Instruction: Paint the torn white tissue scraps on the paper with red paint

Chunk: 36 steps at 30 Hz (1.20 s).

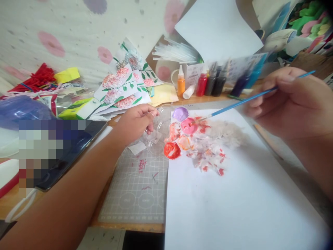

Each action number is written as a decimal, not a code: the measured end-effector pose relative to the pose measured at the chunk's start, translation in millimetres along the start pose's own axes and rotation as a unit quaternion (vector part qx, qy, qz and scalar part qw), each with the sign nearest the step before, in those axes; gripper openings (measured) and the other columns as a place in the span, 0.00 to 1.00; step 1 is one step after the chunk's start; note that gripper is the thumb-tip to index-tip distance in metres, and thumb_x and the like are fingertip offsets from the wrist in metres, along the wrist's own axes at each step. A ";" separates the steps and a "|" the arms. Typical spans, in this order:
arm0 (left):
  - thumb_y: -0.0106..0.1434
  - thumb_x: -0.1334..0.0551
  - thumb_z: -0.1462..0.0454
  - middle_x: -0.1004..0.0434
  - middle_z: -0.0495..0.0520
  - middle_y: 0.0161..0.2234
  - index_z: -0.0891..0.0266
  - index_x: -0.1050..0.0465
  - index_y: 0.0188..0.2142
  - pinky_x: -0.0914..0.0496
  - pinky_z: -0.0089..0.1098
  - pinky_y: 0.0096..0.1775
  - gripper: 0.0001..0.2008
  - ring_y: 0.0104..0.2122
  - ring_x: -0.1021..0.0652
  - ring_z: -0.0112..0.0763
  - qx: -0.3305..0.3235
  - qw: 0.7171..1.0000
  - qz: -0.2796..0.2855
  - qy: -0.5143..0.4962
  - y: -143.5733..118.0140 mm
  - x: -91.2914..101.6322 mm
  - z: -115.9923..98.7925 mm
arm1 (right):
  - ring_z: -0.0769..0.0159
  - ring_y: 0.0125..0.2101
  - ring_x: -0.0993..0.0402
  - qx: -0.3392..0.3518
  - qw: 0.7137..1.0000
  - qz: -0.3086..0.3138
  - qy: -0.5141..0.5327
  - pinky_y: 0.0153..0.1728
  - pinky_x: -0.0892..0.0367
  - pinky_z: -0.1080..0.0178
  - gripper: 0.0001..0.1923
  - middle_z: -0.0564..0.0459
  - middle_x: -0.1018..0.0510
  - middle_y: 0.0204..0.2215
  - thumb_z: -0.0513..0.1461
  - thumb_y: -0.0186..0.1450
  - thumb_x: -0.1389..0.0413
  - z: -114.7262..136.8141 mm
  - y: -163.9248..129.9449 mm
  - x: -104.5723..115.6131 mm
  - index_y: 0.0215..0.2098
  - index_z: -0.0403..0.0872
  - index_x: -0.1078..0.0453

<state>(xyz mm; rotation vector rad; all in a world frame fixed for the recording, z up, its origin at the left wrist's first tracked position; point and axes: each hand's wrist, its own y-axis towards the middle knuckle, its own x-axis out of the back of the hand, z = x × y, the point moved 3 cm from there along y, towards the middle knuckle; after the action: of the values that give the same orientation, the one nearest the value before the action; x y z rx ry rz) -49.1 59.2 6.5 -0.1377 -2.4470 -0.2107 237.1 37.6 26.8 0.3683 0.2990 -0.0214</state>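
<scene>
Taking directions from the clear palette [158,147], we have a blue plastic bag [28,109] at nine o'clock on the desk [145,227], its contents hard to make out, and a dark tablet [74,152] between eight and nine. Flower pictures [125,86] overlap at ten-thirty.

Our left hand [142,121] comes next, its fingers closed on the palette's edge at ten o'clock. The palette sits partly over the grey mat [132,205] and partly over the white paper [208,215]. From left to right, its filled wells carry red-orange streaked with white, a white-and-coral mix, lilac, a pale orange smear and pink.

A mug [165,73] stands at twelve, with translucent sticks [177,52] fanned above it. Just past twelve is an orange bottle [181,85] of orange paint; at one-thirty, a red bottle [202,85] holds red. Dark bottles [218,85] follow at two.

At three to four o'clock, painted petals [208,158] spread over the paper. The brush [239,101] points its bristles into the pink well; we cannot tell whether they touch paint. Our right hand [291,95], toward three o'clock, grips the handle between its fingers.
</scene>
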 end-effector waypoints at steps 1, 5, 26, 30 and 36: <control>0.60 0.44 0.56 0.31 0.46 0.17 0.61 0.30 0.33 0.38 0.27 0.25 0.11 0.18 0.31 0.24 -0.002 1.000 0.002 0.002 0.1 0.5 0.6 | 0.75 0.15 0.35 -0.002 1.000 0.013 -0.001 0.14 0.41 0.70 0.10 0.57 0.33 0.14 0.35 0.56 0.43 -1.2 -0.6 -1.0 0.18 0.44 0.34; 0.60 0.45 0.56 0.33 0.46 0.17 0.61 0.30 0.35 0.38 0.27 0.25 0.12 0.19 0.31 0.24 -0.019 1.000 0.021 0.001 -0.5 0.5 -0.4 | 0.75 0.13 0.35 0.007 1.000 0.030 0.000 0.14 0.39 0.70 0.12 0.57 0.32 0.13 0.41 0.50 0.35 -3.9 -4.0 -4.2 0.19 0.44 0.33; 0.59 0.46 0.57 0.29 0.49 0.24 0.58 0.24 0.38 0.35 0.28 0.32 0.15 0.31 0.28 0.31 -0.082 0.990 0.057 0.100 -3.5 -3.9 -8.7 | 0.72 0.20 0.30 0.032 0.987 0.149 -0.054 0.17 0.36 0.69 0.11 0.57 0.28 0.19 0.46 0.58 0.42 -6.0 -16.3 -14.1 0.27 0.46 0.31; 0.59 0.45 0.57 0.28 0.49 0.24 0.58 0.23 0.37 0.35 0.28 0.31 0.15 0.30 0.28 0.31 -0.077 0.990 0.057 0.108 -5.4 -4.8 -10.4 | 0.73 0.20 0.30 0.027 0.989 0.133 -0.062 0.18 0.35 0.69 0.10 0.57 0.27 0.20 0.47 0.58 0.42 -5.1 -18.9 -16.7 0.29 0.48 0.30; 0.59 0.46 0.55 0.31 0.48 0.21 0.58 0.24 0.36 0.37 0.27 0.29 0.15 0.27 0.29 0.30 -0.060 0.989 0.063 0.121 -8.9 -7.1 -12.8 | 0.72 0.20 0.29 0.013 0.989 0.134 -0.067 0.19 0.35 0.69 0.12 0.57 0.27 0.19 0.47 0.55 0.39 -3.1 -22.6 -21.4 0.27 0.47 0.31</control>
<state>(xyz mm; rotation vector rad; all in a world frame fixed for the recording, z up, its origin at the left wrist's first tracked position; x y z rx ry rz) -37.1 47.7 10.8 -0.3005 -2.1754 -0.3015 214.1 17.0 22.3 0.4290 0.1151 0.2139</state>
